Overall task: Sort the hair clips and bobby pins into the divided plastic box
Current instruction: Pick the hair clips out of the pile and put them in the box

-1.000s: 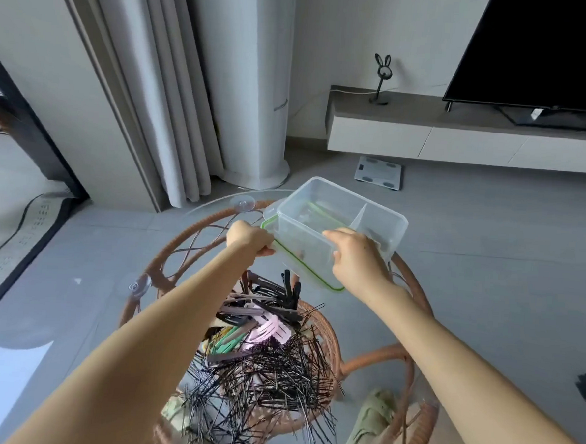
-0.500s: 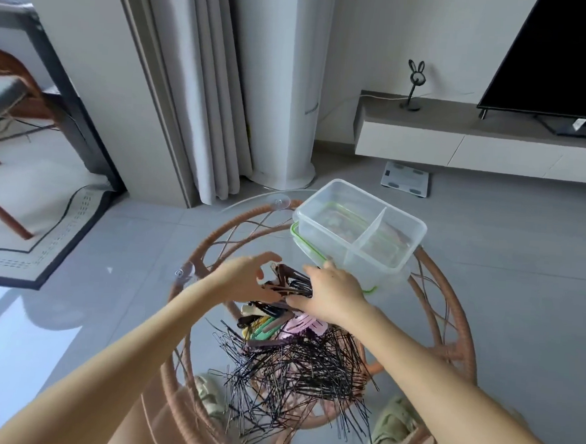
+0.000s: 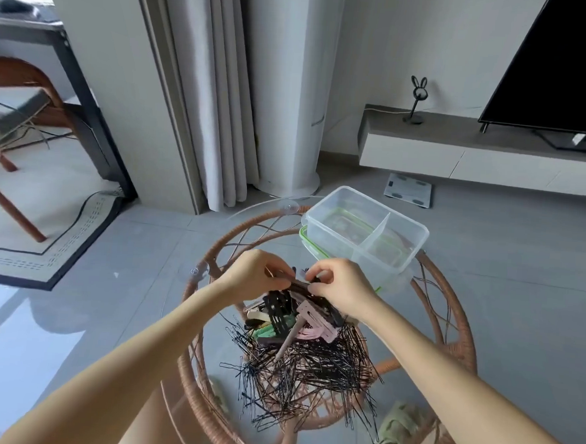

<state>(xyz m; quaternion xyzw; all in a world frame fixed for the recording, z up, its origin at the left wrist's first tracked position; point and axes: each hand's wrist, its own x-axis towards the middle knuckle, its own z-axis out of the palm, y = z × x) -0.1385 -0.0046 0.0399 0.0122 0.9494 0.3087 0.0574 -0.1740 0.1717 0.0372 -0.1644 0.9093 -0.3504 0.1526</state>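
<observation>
From the head camera, a round rattan table (image 3: 463, 335) with a glass top carries everything. The divided plastic box (image 3: 378, 261) stands open at the table's far right edge, on a green-rimmed lid (image 3: 308, 246). Its long axis runs left to right, slanting a little toward the near right, and a clear divider (image 3: 375, 232) crosses it, leaving a larger compartment on the left and a smaller one on the right. In the table's middle lies a heap of hair clips (image 3: 279, 315), among them a pink clip (image 3: 316, 321) and a green clip (image 3: 268, 332). A wide tangle of black bobby pins (image 3: 309, 374) spreads from there toward the near edge, pointing every way. At the far side of the heap, just short of the box, the left hand (image 3: 257, 278) and right hand (image 3: 344, 288) meet with fingers curled. Each pinches one end of a dark clip (image 3: 300, 286), which lies roughly left to right between them. The forearms cross over the near part of the table. Around the table are a grey tiled floor, a curtain (image 3: 217, 97), a white column unit (image 3: 289, 84), a bathroom scale (image 3: 408, 189) and a low cabinet (image 3: 460, 158). On the cabinet stand a bunny figure (image 3: 417, 99) and a television (image 3: 562, 60), and a white tag (image 3: 579, 139) at the television's foot is too small to read. A bordered rug (image 3: 43, 244) and a wooden chair (image 3: 14, 101) lie to the left.
</observation>
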